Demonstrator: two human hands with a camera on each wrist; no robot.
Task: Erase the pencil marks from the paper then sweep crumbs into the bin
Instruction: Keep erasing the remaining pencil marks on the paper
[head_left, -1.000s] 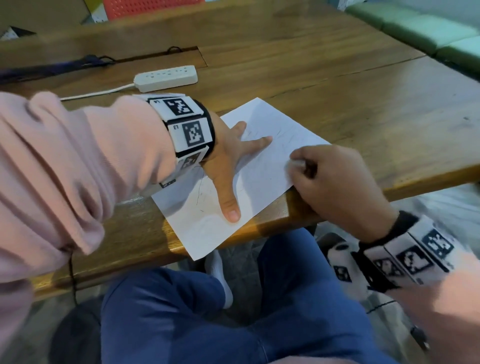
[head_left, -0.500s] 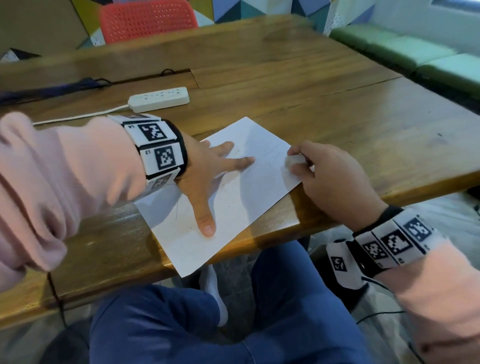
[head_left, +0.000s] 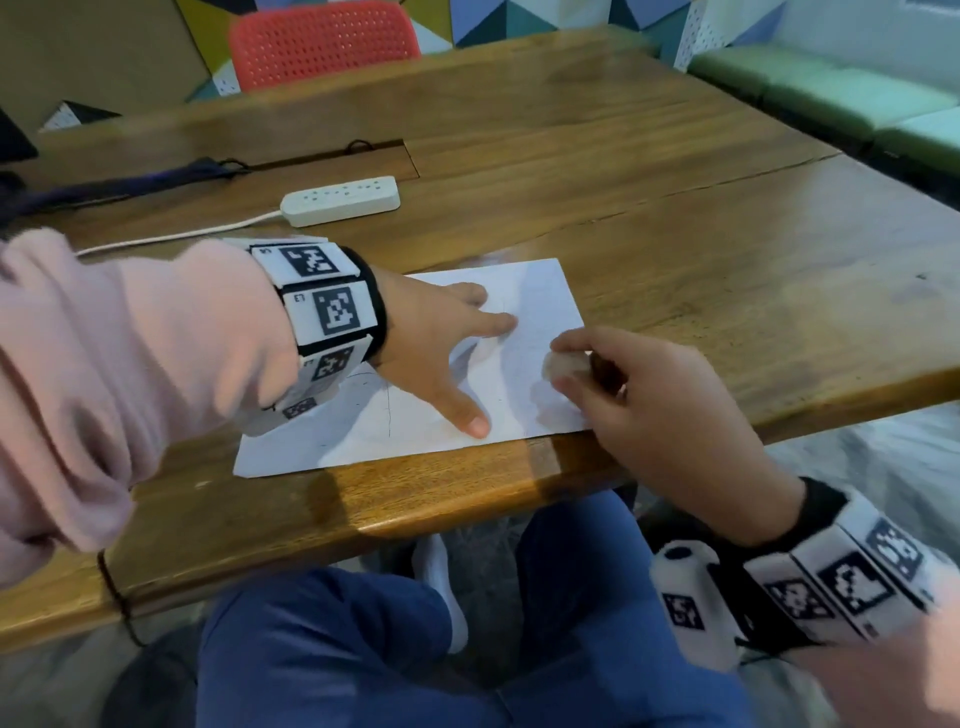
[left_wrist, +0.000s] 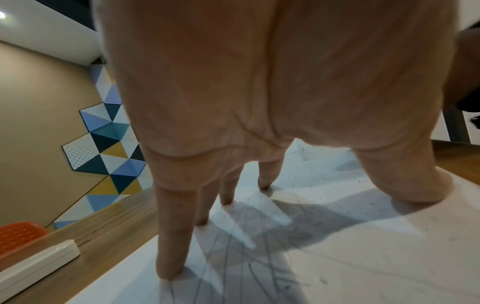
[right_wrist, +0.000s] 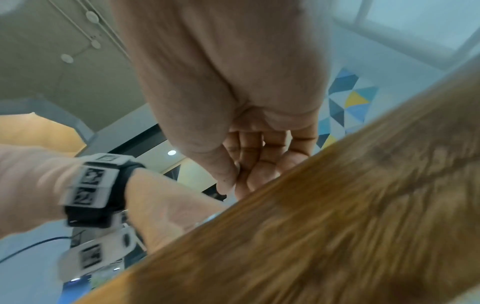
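A white sheet of paper (head_left: 540, 291) with faint pencil lines (left_wrist: 233, 246) lies near the front edge of the wooden table (head_left: 727, 249). My left hand (head_left: 441, 353) lies flat on the paper with fingers spread, pressing it down; the left wrist view shows the fingertips (left_wrist: 168, 269) planted on the sheet. My right hand (head_left: 623, 395) pinches a pale eraser (head_left: 566, 364) at the paper's right side, touching the sheet. Small dark crumbs (left_wrist: 306, 149) dot the paper beyond the fingers. No bin is in view.
A white power strip (head_left: 340, 200) with its cord lies on the table behind the paper. A red chair (head_left: 322, 44) stands at the far side and green cushions (head_left: 841, 98) at the right. My knees in blue trousers (head_left: 363, 649) are under the table edge.
The paper has turned and now lies nearly square to the table's front edge. The right hand with the eraser has come further onto the sheet. The left hand stays pressed flat.
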